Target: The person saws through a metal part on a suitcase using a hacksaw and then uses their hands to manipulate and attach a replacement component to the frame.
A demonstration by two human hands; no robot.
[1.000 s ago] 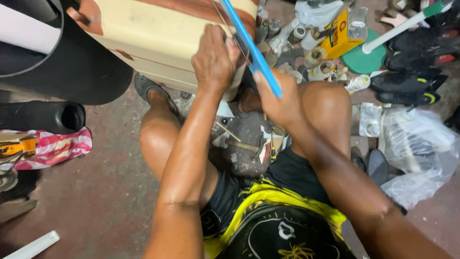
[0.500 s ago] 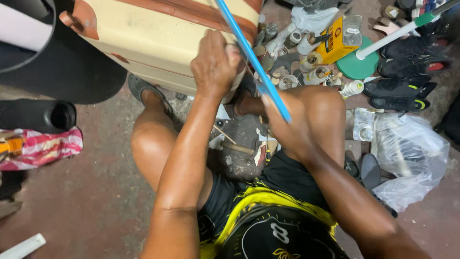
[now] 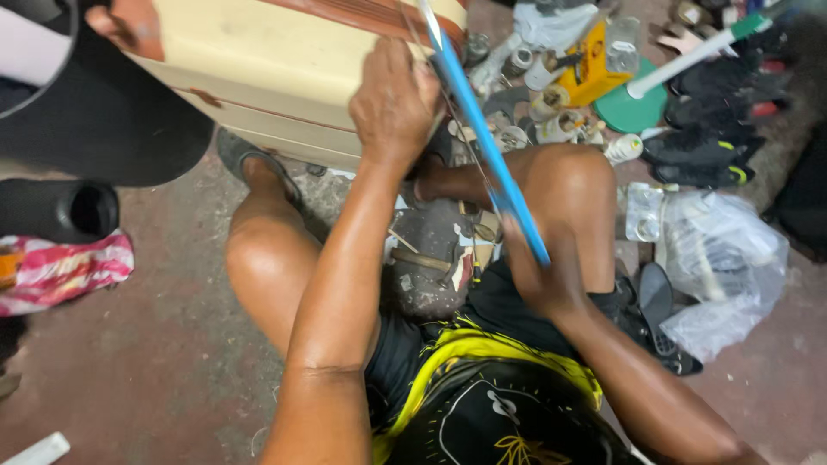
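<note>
I sit on the floor with a cream suitcase [image 3: 258, 60] with brown trim lying across my feet. My left hand [image 3: 392, 99] presses down on the suitcase's near edge, fingers curled over it. My right hand [image 3: 543, 280] is closed on the lower end of a long blue strip [image 3: 478, 129], which slants up and left over the suitcase edge. A thin thread seems to run beside the strip. Between my thighs stands a worn dark block [image 3: 431, 263] with small tools lying on it.
Black bags [image 3: 95, 129] sit at the left with a dark tube [image 3: 56, 211] and a pink patterned cloth [image 3: 60, 267]. On the right lie jars and bottles [image 3: 551, 95], a yellow box [image 3: 594, 73], a green lid [image 3: 633, 108], dark shoes [image 3: 706, 146] and clear plastic bags [image 3: 724, 258].
My right hand has drawn down and back toward my body along the blue strip. The left hand has stayed on the suitcase edge.
</note>
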